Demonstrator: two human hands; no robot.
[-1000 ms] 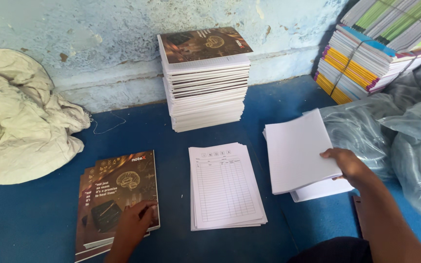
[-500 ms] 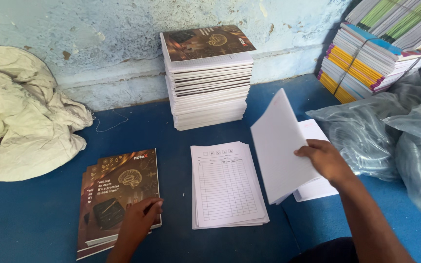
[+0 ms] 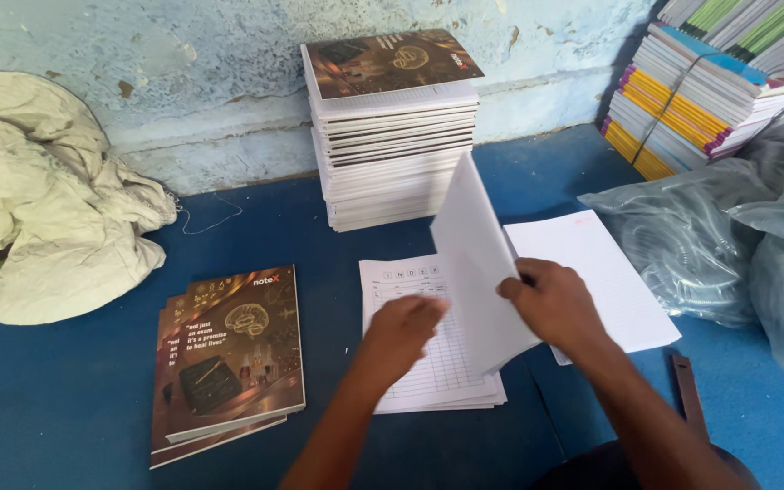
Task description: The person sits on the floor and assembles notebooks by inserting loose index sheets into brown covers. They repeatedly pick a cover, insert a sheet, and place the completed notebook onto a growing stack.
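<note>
Blue work surface [image 3: 65, 408] against a chipped pale wall. Right hand [image 3: 551, 304] pinches a bundle of blank white sheets [image 3: 478, 263], lifted on edge above the ruled index pages [image 3: 428, 363]; more blank sheets [image 3: 601, 272] lie just beside. Left hand [image 3: 401, 331] hovers over the index pages, fingers loosely curled, holding nothing. Judgement: mid-assembly. A tall stack of finished notebooks [image 3: 392, 127] stands done; several brown covers [image 3: 229, 358] remain unused.

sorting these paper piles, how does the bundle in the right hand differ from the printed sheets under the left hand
The lifted bundle in the right hand stands tilted on edge and looks blank; the printed sheets under the left hand lie flat on the blue surface and show a ruled form. Both are white paper stacks.
</note>
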